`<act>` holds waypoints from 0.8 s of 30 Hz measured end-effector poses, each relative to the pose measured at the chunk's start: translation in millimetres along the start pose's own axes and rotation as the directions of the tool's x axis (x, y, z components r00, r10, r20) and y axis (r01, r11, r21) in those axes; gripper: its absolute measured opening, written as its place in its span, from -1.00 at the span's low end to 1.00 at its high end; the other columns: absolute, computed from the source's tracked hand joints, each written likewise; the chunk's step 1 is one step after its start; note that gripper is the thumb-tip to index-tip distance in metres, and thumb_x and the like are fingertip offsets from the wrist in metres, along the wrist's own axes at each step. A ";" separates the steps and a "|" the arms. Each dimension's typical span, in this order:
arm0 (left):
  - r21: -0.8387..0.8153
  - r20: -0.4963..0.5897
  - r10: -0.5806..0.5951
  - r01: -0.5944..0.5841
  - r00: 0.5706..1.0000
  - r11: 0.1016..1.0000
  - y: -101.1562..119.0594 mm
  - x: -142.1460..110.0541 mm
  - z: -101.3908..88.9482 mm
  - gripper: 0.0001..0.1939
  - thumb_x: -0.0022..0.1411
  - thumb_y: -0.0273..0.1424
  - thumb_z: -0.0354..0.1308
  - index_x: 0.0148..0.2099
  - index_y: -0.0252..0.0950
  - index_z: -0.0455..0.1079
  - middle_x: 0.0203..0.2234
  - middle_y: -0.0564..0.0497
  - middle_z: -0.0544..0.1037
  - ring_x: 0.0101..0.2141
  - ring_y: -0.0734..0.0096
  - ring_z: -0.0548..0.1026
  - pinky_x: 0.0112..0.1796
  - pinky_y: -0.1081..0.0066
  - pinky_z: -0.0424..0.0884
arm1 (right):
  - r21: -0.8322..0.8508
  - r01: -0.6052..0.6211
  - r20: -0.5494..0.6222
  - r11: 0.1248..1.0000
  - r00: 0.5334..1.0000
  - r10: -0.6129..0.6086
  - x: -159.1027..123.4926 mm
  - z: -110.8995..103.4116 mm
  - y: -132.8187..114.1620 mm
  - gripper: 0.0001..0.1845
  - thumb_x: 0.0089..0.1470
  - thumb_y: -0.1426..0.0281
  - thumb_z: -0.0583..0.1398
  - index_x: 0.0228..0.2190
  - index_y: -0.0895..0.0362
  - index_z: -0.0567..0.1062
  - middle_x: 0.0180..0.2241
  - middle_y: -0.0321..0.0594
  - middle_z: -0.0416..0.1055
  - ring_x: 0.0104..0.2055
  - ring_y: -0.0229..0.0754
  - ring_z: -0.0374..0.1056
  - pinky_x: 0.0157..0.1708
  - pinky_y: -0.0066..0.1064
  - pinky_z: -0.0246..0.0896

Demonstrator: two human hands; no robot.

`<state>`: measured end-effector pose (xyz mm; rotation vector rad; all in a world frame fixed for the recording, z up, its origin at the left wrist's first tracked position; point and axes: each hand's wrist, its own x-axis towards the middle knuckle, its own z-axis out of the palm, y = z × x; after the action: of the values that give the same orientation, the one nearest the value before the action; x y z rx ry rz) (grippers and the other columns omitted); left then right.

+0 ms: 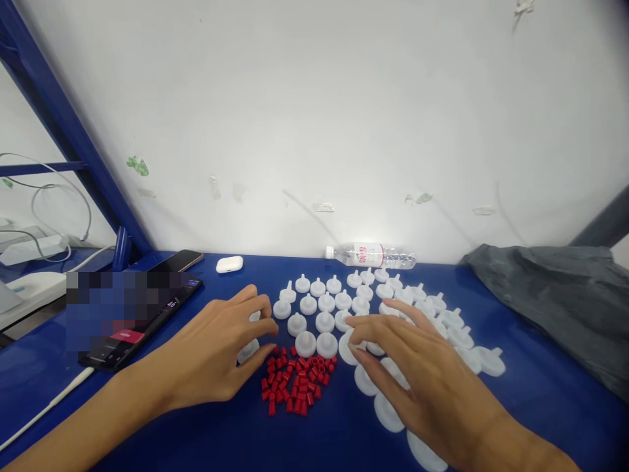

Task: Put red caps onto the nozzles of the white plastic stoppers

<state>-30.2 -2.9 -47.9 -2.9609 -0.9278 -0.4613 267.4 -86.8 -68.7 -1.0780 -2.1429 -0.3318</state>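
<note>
Phone and cable: On your far left, the phone (147, 334) lies glossy and flat, a thin white cable (54, 400) at its near end; a backward sweep of your forearm could snag that cord.
Left hand: Your left hand (221, 354) arches over a couple of white discs, thumb and index finger apart at the edge of the red pile; I can't tell whether they touch it. A low knuckle could tip the pieces underneath.
Earbud case: Beyond that hand sits a smooth, rounded white case (229, 264).
Red caps: The red caps (295, 383) lie loose between your hands, small glossy tubes at every angle. A careless nudge could scatter them (short cylinders like these roll easily).
White nozzle discs: These pale, matte, plastic-looking pieces (305, 344) spread from the middle to the right, round-based and stepped, most with a thin spout up. Crowded this close, one knocked spout could topple its neighbours.
Bottle: Clear and ribbed, the bottle (393, 256) lies on its side by the wall; a bump could roll it into the back row.
Right hand: Your right hand (417, 370) hangs over the discs, fingertips bunched; whether they pinch one, I cannot tell. Your wrist could drag the pieces below.
Grey sheet: Far right, the sheet (550, 295) lies dark, limp and creased.
</note>
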 end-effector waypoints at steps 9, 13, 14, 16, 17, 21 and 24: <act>-0.069 0.036 0.079 -0.077 0.996 0.995 -6.9 -0.1 12.2 -0.82 0.46 -0.48 0.17 -0.12 -0.14 0.59 -0.21 0.01 0.49 -0.21 0.28 0.35 -0.36 0.32 0.18 | 0.120 0.077 0.040 0.990 0.996 -0.082 1.7 2.1 -18.3 -0.75 0.55 0.47 -0.03 -0.12 0.05 0.42 -0.16 -0.30 0.64 -0.17 -0.21 0.61 -0.11 -0.39 0.60; -0.107 -0.084 0.093 -0.102 0.992 0.989 -5.4 1.5 14.8 -0.82 0.44 -0.55 0.17 -0.14 -0.18 0.54 -0.26 0.04 0.52 -0.26 0.32 0.35 -0.40 0.32 0.17 | 0.079 0.095 0.036 0.992 0.995 -0.098 1.7 2.6 -16.6 -0.77 0.56 0.45 0.01 -0.13 0.07 0.45 -0.21 -0.34 0.62 -0.23 -0.19 0.57 -0.15 -0.35 0.58; -0.122 -0.138 0.099 -0.116 0.986 0.986 -3.8 1.7 15.1 -0.81 0.44 -0.57 0.16 -0.11 -0.18 0.53 -0.27 0.05 0.54 -0.27 0.33 0.36 -0.40 0.33 0.19 | 0.063 0.093 0.027 0.994 0.995 -0.095 1.9 3.1 -16.0 -0.78 0.56 0.43 0.02 -0.14 0.07 0.45 -0.23 -0.35 0.61 -0.25 -0.18 0.56 -0.17 -0.35 0.58; -0.159 -0.267 0.113 -0.160 0.957 0.974 1.7 1.7 16.4 -0.78 0.44 -0.58 0.17 0.00 -0.17 0.49 -0.25 0.07 0.60 -0.28 0.38 0.41 -0.35 0.35 0.31 | 0.044 0.103 -0.013 0.994 0.995 -0.103 2.8 4.0 -15.4 -0.78 0.57 0.36 0.04 -0.15 0.07 0.45 -0.28 -0.36 0.60 -0.30 -0.19 0.55 -0.22 -0.36 0.56; -0.182 -0.331 0.116 -0.184 0.936 0.966 5.6 1.6 17.9 -0.75 0.44 -0.58 0.19 0.05 -0.15 0.47 -0.24 0.08 0.63 -0.28 0.41 0.46 -0.30 0.36 0.38 | 0.043 0.106 -0.028 0.993 0.994 -0.105 3.4 4.3 -15.5 -0.76 0.58 0.30 0.03 -0.15 0.07 0.44 -0.29 -0.36 0.60 -0.32 -0.21 0.55 -0.24 -0.37 0.55; -0.314 -0.456 0.047 -0.210 0.889 0.926 28.0 0.8 28.4 -0.73 0.44 -0.54 0.24 0.10 -0.11 0.47 -0.23 0.08 0.68 -0.28 0.49 0.60 -0.25 0.46 0.54 | 0.031 0.101 -0.062 0.994 0.993 -0.098 3.3 4.6 -17.7 -0.62 0.55 0.08 0.01 -0.18 0.05 0.42 -0.33 -0.38 0.59 -0.36 -0.23 0.54 -0.28 -0.39 0.51; -0.524 -0.392 -0.061 -0.169 0.918 0.835 45.5 -0.5 36.6 -0.74 0.45 -0.47 0.26 0.07 -0.01 0.54 -0.25 0.11 0.71 -0.33 0.48 0.64 -0.29 0.47 0.60 | 0.029 0.102 -0.075 0.994 0.992 -0.100 1.6 5.0 -18.3 -0.59 0.52 0.01 0.03 -0.20 0.04 0.42 -0.33 -0.39 0.60 -0.36 -0.22 0.54 -0.31 -0.35 0.48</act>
<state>4.9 -37.4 -79.2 -3.1349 -0.7520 -1.4942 250.0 -94.7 -69.7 -0.9269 -2.1338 -0.3765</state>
